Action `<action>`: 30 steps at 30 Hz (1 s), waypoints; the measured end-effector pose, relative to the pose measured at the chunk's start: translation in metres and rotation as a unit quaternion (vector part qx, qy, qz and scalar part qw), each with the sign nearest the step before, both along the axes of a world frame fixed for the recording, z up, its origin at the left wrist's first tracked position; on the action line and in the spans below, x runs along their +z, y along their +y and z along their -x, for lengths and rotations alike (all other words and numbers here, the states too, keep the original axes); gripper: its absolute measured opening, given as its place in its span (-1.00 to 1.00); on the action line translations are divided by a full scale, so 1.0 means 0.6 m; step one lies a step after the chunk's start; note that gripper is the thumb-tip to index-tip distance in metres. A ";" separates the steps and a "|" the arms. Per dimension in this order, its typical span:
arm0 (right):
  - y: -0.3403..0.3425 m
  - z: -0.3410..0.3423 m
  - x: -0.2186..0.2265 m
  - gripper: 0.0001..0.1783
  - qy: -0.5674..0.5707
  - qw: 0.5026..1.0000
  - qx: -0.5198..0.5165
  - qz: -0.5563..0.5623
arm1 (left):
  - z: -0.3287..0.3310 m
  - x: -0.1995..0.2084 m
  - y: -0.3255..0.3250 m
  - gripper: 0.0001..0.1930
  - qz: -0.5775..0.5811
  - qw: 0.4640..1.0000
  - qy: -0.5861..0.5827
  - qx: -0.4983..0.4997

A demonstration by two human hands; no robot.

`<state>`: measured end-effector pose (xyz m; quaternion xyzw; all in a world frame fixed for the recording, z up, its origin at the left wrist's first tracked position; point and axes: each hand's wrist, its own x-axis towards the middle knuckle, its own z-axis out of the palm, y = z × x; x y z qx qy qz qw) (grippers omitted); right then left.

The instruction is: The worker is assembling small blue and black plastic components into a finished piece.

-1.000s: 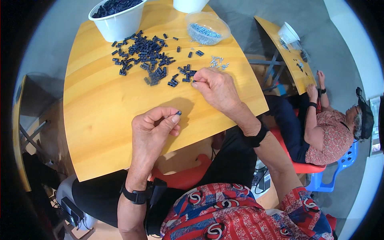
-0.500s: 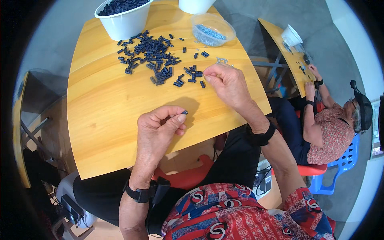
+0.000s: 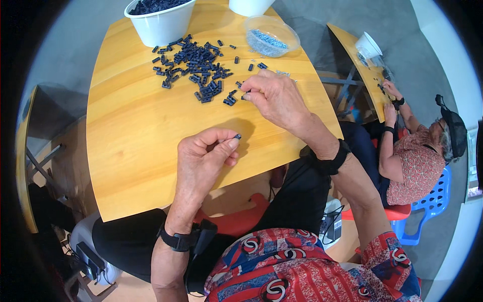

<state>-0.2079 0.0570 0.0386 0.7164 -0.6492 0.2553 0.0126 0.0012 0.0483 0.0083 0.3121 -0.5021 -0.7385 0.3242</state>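
Observation:
My left hand (image 3: 204, 156), raised over the table's near edge, pinches a small black plastic part (image 3: 238, 136) between thumb and forefinger; most of it is hidden by the fingertips. Farther right, my right hand (image 3: 279, 100) reaches down to a small cluster of similar black parts (image 3: 230, 98). Its thumb and forefinger are closed on a black plastic part (image 3: 243, 97), of which only a bit shows. Beyond lies a larger loose heap of black parts (image 3: 198, 60), short pieces with rounded ends.
On the wooden table (image 3: 136, 141) stand a white tub (image 3: 163, 25) full of black parts, another white container (image 3: 250, 5) and a clear bowl (image 3: 271, 43) of small silvery pieces. Loose silvery pieces (image 3: 283, 73) lie behind my right hand. A co-worker (image 3: 417, 156) sits at another table on the right.
My right hand has moved left over the small cluster and now pinches at a black part there. The left hand keeps its hold, nearly still. The whole view has shifted slightly.

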 end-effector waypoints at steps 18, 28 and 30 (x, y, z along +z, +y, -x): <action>-0.039 0.006 0.002 -0.89 0.035 0.997 -0.024 -0.066 | 0.001 -0.002 -0.002 -0.91 -0.003 1.000 0.014 -0.002; -0.039 0.021 -0.010 -0.86 0.096 0.995 -0.015 -0.034 | 0.008 0.001 -0.005 -0.92 -0.012 1.000 0.019 -0.009; -0.027 0.011 0.017 -0.89 -0.036 0.999 0.011 -0.033 | 0.005 -0.001 -0.006 -0.92 -0.015 1.000 0.025 -0.005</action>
